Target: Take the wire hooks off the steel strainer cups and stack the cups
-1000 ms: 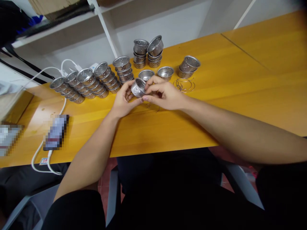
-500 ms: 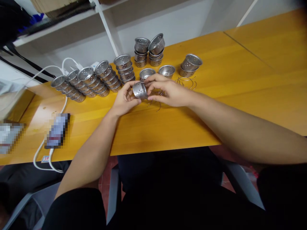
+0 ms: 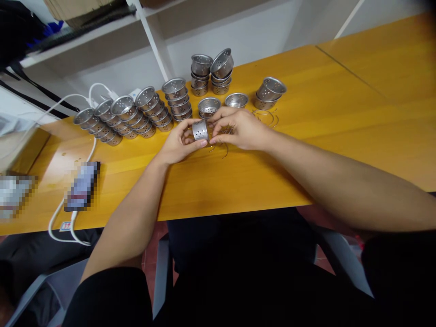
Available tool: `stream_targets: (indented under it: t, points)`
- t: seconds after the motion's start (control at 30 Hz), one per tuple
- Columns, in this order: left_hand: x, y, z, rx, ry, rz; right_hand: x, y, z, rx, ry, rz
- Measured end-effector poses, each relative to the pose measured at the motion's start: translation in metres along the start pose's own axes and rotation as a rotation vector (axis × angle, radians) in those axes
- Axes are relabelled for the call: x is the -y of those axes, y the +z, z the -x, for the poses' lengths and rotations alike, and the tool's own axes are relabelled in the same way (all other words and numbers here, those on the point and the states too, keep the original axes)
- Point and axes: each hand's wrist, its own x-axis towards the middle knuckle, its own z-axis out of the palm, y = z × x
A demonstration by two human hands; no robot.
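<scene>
A small perforated metal strainer cup lies on its side in my left hand, held between thumb and fingers just above the table. My right hand is at the cup's right end with its fingertips pinched together. Whatever is between those fingertips is too small to make out. Thin curved wires lie on the table under and beside my right hand. Right behind my hands stand two more strainer cups, one to the left and another to the right.
Leaning stacks of strainer cups line the table's back left, with further stacks at the back middle. A short stack stands right, near more curved wires. A phone with a white cable lies left.
The strainer cup has shifted slightly right and turned in my left hand, showing more of its perforated side. My right hand stays close to its end.
</scene>
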Motion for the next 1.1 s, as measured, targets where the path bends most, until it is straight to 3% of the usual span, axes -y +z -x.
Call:
stream_targets:
  t: [0.2, 0.37, 0.5, 0.73, 0.83, 0.97, 1.1]
  points:
    - [-0.009, -0.001, 0.002, 0.051, -0.038, -0.078, -0.002, -0.007, -0.001, 0.079, -0.018, -0.122]
    - [-0.003, 0.000, 0.002, 0.013, -0.030, -0.072, 0.000, -0.006, 0.000, 0.030, 0.005, -0.075]
    - [-0.001, -0.008, 0.002, 0.019, -0.033, -0.067, -0.002, -0.020, 0.002, 0.143, 0.013, -0.143]
    - [0.012, -0.016, -0.002, -0.133, -0.009, -0.117, -0.035, -0.043, 0.010, 0.263, 0.087, 0.067]
    - [0.019, -0.011, -0.003, -0.148, 0.018, -0.095, -0.032, -0.040, 0.011, 0.207, 0.061, 0.144]
    - [0.024, 0.002, -0.003, -0.133, 0.032, -0.008, -0.007, -0.021, 0.008, 0.040, -0.057, 0.122]
    - [0.025, 0.009, -0.004, -0.057, 0.054, 0.045, 0.009, 0.001, 0.004, 0.110, -0.179, 0.082]
